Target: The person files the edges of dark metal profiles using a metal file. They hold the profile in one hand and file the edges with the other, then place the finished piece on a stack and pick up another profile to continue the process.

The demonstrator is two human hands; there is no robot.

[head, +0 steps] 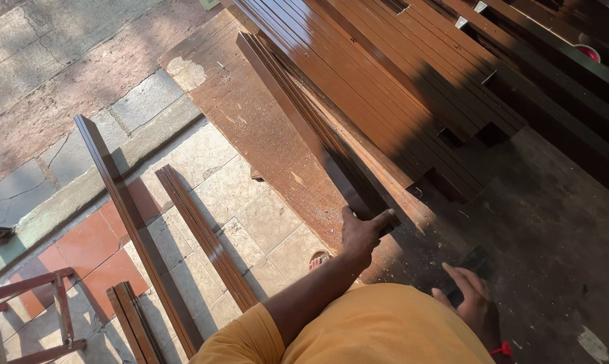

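my left hand (362, 232) pinches the near end of a long brown strip (304, 121) lying on the worn workbench (250, 128) beside the glossy stack (378, 81), steadying it, while my right hand (469, 296) rests half-curled on a dark block (476, 259) (whether it grips i cannot tell).

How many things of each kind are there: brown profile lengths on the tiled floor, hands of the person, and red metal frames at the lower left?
Brown profile lengths on the floor: 3
Hands: 2, the left hand gripping a bench profile, the right hand at a dark block
Red metal frame: 1
Total: 6
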